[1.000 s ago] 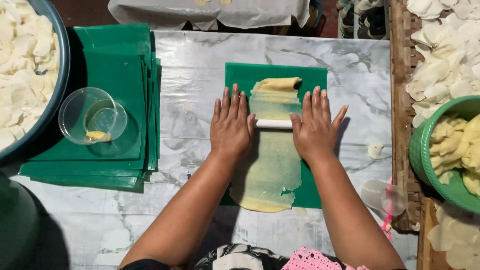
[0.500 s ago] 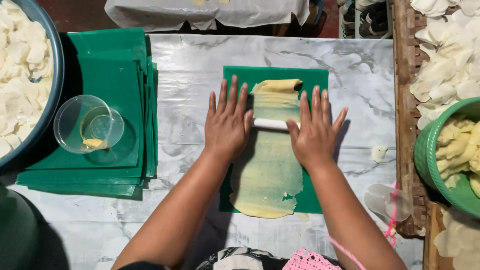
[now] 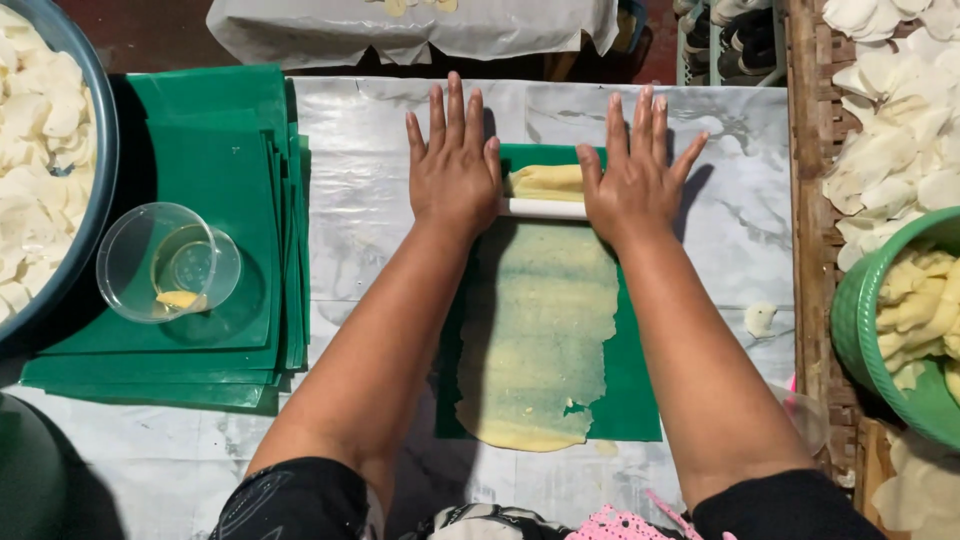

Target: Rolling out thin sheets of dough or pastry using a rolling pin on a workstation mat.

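Rolling pin [image 3: 543,208] ends hidden under hands; bowl [image 3: 60,170] cropped.

A small food-making workspace is being shown. Dough [image 3: 540,340] is being flattened on a marble-patterned table [image 3: 370,220]. Sliced pieces are being kept in a blue basin [image 3: 95,150], a green bowl [image 3: 850,330] and a woven tray [image 3: 805,150]. Green sheets [image 3: 210,130] are being stacked nearby.
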